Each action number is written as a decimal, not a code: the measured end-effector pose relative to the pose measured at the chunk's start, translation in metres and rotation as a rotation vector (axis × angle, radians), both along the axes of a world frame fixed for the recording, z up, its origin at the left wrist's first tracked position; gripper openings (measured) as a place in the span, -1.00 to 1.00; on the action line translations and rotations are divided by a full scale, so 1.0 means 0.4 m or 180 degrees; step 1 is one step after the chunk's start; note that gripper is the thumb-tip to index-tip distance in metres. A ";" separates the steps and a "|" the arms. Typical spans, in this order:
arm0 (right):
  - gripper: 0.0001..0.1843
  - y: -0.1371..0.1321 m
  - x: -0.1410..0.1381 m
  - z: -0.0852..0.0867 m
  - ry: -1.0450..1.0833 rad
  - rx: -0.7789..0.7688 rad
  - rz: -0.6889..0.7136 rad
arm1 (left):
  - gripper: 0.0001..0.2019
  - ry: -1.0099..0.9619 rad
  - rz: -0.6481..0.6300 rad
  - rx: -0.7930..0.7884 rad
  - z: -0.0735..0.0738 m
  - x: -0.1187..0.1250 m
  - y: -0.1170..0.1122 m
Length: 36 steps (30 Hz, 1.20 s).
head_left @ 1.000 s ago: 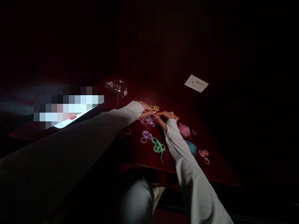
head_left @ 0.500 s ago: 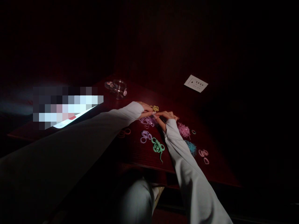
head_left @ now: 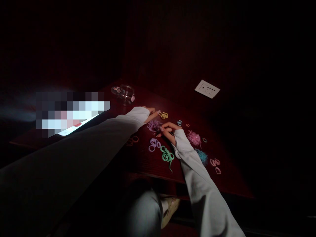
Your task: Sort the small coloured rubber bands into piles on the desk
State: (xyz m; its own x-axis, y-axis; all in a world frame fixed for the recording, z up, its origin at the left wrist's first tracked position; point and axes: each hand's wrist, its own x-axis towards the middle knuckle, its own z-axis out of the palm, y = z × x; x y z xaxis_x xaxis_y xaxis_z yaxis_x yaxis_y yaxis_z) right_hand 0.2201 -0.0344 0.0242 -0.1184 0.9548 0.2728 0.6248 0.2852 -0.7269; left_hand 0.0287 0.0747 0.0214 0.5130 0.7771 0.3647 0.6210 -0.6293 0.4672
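Note:
My left hand [head_left: 153,114] reaches over the table with its fingers stretched out, fingertips beside a small cluster of yellow hair ties [head_left: 163,115]. Below it lies a tangled purple pile of thin strands [head_left: 154,125]. My right hand [head_left: 170,129] is at that pile's right edge, fingers curled and thumb bent in; whatever sits between them is too dark to make out. Nearer to me are purple hair ties [head_left: 153,144] and a bunch of green hair ties [head_left: 167,154]. A few pale blue hair ties [head_left: 179,122] rest just past my right hand.
A pink pile of strands [head_left: 194,138], a blue pile of strands [head_left: 201,156] and pink hair ties [head_left: 215,162] lie at right. Brown-red ties [head_left: 132,141] are left of centre. A clear jar [head_left: 127,93] stands at the back; a lit screen [head_left: 66,131] is at left.
My hands were together near the yellow hair ties and have moved apart. The left drew back leftward; the right came down and left to the purple pile, uncovering the pale blue ties.

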 end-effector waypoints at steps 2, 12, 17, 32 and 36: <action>-0.59 0.009 0.003 -0.006 -0.0096 0.0013 0.0057 | -0.44 0.0041 -0.0091 0.0107 -0.006 -0.001 0.002; -0.53 0.045 0.058 -0.001 0.0387 0.0715 -0.0851 | -0.54 -0.0225 -0.0755 -0.0233 -0.005 0.008 -0.006; -0.44 0.043 0.126 0.030 0.0576 0.1362 -0.1729 | -0.65 -0.0183 -0.0937 0.0250 0.000 0.014 -0.001; -0.76 -0.132 0.277 0.043 -0.1541 -0.0191 -0.3742 | -0.49 0.0221 -0.2124 0.0284 -0.069 0.039 0.023; -0.69 -0.122 0.257 0.054 -0.1648 -0.0534 -0.3679 | -0.56 0.0343 -0.2154 0.0251 -0.071 0.039 0.022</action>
